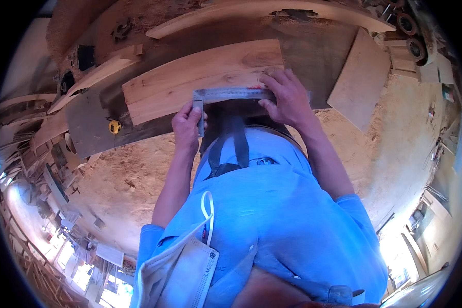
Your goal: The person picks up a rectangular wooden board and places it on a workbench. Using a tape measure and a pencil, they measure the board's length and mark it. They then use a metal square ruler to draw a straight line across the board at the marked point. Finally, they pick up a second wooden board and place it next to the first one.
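A metal try square (233, 94) lies along the near edge of a wide wooden board (190, 77). My left hand (186, 123) is closed around the square's short arm, with the thumb on top of it. My right hand (291, 98) grips the far end of the long blade. Its fingertips reach over onto the board and its thumb stays at the near side. A reddish mark shows on the wood beside those fingers. The blade's tip is partly hidden by my right hand.
The board rests on a dark worktable (313, 61). A yellow tape measure (114, 126) sits at its left. A wooden panel (358, 82) lies at the right, and a long plank (272, 16) runs along the back. Sawdust (123, 179) covers the floor. A face mask (182, 272) hangs at my chest.
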### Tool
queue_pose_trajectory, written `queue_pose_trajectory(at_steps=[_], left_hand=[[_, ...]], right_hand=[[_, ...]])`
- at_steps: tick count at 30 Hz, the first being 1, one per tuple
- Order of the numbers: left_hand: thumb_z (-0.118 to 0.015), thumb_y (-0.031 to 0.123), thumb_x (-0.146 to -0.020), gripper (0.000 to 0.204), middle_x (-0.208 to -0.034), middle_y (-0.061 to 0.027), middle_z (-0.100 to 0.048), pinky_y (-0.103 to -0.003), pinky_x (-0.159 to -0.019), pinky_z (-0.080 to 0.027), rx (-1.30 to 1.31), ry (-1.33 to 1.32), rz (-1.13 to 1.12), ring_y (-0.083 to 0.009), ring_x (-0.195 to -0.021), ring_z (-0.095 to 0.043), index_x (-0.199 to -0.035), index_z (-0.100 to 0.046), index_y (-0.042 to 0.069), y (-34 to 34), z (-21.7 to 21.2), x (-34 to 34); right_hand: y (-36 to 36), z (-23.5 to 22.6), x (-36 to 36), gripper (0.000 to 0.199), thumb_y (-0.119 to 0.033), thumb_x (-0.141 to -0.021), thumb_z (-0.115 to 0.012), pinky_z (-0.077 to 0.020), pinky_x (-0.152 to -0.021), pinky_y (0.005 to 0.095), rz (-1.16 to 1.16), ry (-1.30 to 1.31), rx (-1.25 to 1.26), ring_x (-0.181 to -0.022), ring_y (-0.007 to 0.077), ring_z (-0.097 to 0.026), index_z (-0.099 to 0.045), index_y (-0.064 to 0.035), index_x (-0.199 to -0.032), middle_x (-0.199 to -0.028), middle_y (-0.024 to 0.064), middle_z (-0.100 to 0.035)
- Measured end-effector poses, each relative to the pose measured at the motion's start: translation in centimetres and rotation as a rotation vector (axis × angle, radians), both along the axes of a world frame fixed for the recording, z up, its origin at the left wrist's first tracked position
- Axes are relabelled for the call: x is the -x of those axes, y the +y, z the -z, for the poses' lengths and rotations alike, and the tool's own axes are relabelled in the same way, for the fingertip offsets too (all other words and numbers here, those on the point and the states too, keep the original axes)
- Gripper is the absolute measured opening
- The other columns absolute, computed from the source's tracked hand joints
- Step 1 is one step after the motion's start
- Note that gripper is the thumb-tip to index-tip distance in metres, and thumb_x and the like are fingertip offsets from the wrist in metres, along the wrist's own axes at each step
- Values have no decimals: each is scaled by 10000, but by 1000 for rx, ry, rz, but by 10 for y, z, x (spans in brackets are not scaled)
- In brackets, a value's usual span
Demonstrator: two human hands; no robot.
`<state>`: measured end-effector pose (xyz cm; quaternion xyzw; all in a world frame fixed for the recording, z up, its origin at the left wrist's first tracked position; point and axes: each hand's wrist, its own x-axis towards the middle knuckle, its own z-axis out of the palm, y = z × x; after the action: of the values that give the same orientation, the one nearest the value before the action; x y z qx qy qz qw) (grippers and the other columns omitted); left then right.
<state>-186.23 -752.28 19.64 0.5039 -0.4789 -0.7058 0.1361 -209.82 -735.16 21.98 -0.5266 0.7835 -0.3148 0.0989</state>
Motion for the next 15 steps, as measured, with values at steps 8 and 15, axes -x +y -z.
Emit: queue_pose_trajectory(at_steps=[8, 15], left_hand=[[-607, 182, -992, 183, -752, -42, -615, -230, -480, -443, 72, -55, -114, -118, -551, -563, -1087, -655, 34, -19, 13, -41], [-642, 180, -980, 254, -770, -29, -626, -220, -504, -459, 131, -57, -75, -96, -567, -566, -1174, -656, 17, -28, 16, -40]], right_hand=[[44, 39, 32, 330, -86, -765, -739, -538, -824, 403, 493, 36, -82, -944, 284, -650, -687, -97, -1091, -985, 112, -670], [35, 58, 9, 283, -11, -968, -527, -541, -823, 289, 603, -786, 210, -930, 143, -679, -649, -9, -1223, -1032, 113, -733]])
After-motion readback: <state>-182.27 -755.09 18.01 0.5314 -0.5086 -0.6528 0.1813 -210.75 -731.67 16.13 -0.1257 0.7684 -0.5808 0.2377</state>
